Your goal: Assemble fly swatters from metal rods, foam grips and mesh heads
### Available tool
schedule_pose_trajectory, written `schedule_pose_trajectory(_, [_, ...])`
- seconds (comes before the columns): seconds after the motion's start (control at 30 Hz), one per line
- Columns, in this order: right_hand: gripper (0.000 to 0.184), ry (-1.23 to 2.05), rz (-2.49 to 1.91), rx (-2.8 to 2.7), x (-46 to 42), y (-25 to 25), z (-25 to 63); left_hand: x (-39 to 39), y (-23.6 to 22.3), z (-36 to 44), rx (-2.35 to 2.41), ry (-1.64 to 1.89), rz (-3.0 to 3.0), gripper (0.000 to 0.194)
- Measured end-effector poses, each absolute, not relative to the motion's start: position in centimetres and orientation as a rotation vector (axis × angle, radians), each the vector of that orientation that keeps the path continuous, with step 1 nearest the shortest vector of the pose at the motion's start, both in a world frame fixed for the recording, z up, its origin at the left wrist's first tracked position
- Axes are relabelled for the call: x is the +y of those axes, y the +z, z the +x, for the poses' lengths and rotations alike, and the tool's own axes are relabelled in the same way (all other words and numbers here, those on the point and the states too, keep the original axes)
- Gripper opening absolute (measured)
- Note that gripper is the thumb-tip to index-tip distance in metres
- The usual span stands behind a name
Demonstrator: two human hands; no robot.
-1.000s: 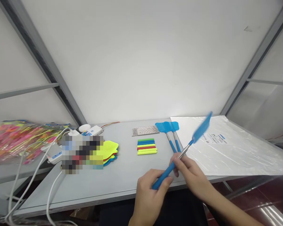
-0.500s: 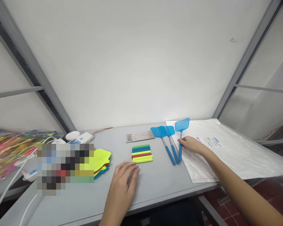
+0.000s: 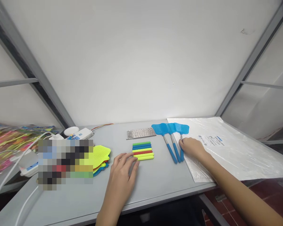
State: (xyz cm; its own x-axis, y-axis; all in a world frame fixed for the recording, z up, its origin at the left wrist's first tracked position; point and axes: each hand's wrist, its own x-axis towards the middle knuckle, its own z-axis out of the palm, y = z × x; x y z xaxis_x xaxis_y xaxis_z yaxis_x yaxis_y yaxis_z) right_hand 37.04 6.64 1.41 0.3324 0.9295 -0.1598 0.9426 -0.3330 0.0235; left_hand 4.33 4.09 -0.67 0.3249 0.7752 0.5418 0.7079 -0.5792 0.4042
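Three blue swatters (image 3: pixel 176 151), seven coloured grips (image 3: pixel 142 153)

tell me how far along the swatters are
Three blue swatters look assembled: mesh head, metal shaft and handle joined. The right hand holds the rightmost swatter; the left hand is open beside the coloured tubes. Apparently left: those tubes, the loose metal rods and stacked heads.

Gap mid-table, grips to swatters.

Gray tabletop (image 3: pixel 153 179) bare between colored grips (image 3: pixel 142 150) and blue swatters (image 3: pixel 171 128); metal rods (image 3: pixel 141 133) block behind; white plastic packaging (image 3: pixel 226 150) right.
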Motion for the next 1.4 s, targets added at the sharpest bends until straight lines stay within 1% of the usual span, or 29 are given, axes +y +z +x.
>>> schedule_pose_trajectory(0.1, [0.030, -0.084, 2.459, 1.769, 6.0, 2.3, 36.4, 4.1, -0.7, 4.4, 1.442, 1.046, 2.483, 0.021])
schedule_pose_trajectory(0.2, [0.047, 0.037, 2.441, 1.832, 5.7, 4.0, 35.4, 3.9, -0.8, 4.6, 1.471, 0.992, 2.472, 0.022])
schedule_pose_trajectory(0.27, [0.052, 0.108, 2.399, 1.925, 6.1, 5.3, 34.2, 3.6, -0.9, 4.8, 1.488, 0.946, 2.468, 0.023])
schedule_pose_trajectory(0.4, [0.045, 0.119, 2.169, 2.249, 9.9, 7.0, 30.0, 3.0, -0.9, 5.0, 1.511, 0.902, 2.471, 0.024])
schedule_pose_trajectory(0.53, [0.028, 0.047, 1.889, 2.514, 16.2, 6.6, 25.3, 2.3, -0.6, 4.9, 1.527, 0.909, 2.452, 0.021])
schedule_pose_trajectory(0.7, [0.033, -0.066, 1.627, 2.661, 22.2, 5.4, 22.1, 1.6, 0.0, 4.8, 1.488, 0.983, 2.405, 0.017])
schedule_pose_trajectory(0.9, [0.031, -0.220, 1.458, 2.683, 25.1, 4.1, 22.1, 1.6, -0.5, 4.8, 1.478, 0.991, 2.352, 0.011])
schedule_pose_trajectory(1.03, [0.030, -0.328, 1.429, 2.669, 26.1, 3.5, 22.4, 1.7, -0.9, 4.8, 1.531, 0.984, 2.321, 0.020])
schedule_pose_trajectory(1.07, [0.030, -0.343, 1.433, 2.673, 26.2, 3.4, 22.4, 1.7, -0.9, 4.8, 1.544, 0.975, 2.314, 0.019])
schedule_pose_trajectory(1.17, [0.030, -0.344, 1.492, 2.713, 25.9, 3.4, 22.3, 1.8, -0.9, 4.7, 1.542, 0.931, 2.304, 0.011])
schedule_pose_trajectory(1.23, [0.025, -0.331, 1.572, 2.763, 25.4, 3.8, 22.5, 1.8, -0.7, 4.6, 1.529, 0.903, 2.302, 0.007])
schedule_pose_trajectory(1.3, [0.020, -0.317, 1.683, 2.828, 24.5, 4.7, 23.1, 1.8, -0.5, 4.6, 1.514, 0.882, 2.292, 0.005])
schedule_pose_trajectory(1.4, [0.022, -0.256, 1.898, 2.935, 22.0, 6.7, 24.3, 1.5, -0.1, 4.5, 1.451, 0.918, 2.236, 0.006])
